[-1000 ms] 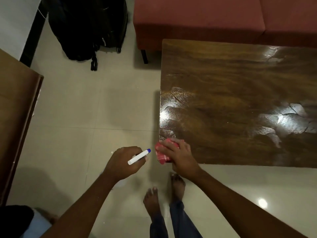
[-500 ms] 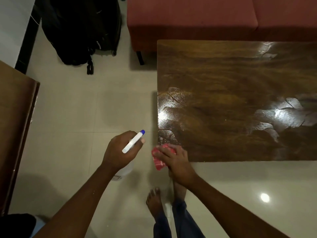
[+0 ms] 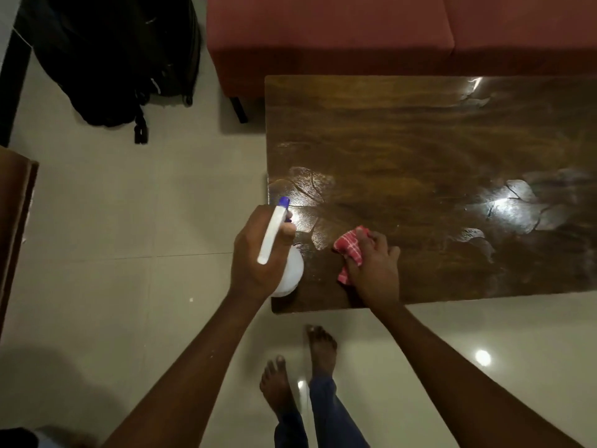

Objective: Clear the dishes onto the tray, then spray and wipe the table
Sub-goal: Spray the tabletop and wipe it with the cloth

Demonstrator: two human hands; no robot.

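Observation:
A dark wooden table (image 3: pixel 420 150) fills the right of the view, with wet shiny patches on its top. My left hand (image 3: pixel 255 257) grips a white spray bottle (image 3: pixel 289 273) with a blue nozzle, held over the table's near left corner. My right hand (image 3: pixel 374 270) holds a red checked cloth (image 3: pixel 349 247) and presses it on the tabletop near the front left. No dishes or tray are in view.
A red sofa (image 3: pixel 355 30) stands behind the table. A black bag (image 3: pixel 109 56) lies on the pale tiled floor at the back left. Brown wooden furniture (image 3: pixel 13 221) edges in from the left. My bare feet (image 3: pixel 319 350) stand by the table's front edge.
Both hands moved up and right onto the table. The cloth went from the near left corner edge further onto the top. The bottle now hangs over the corner.

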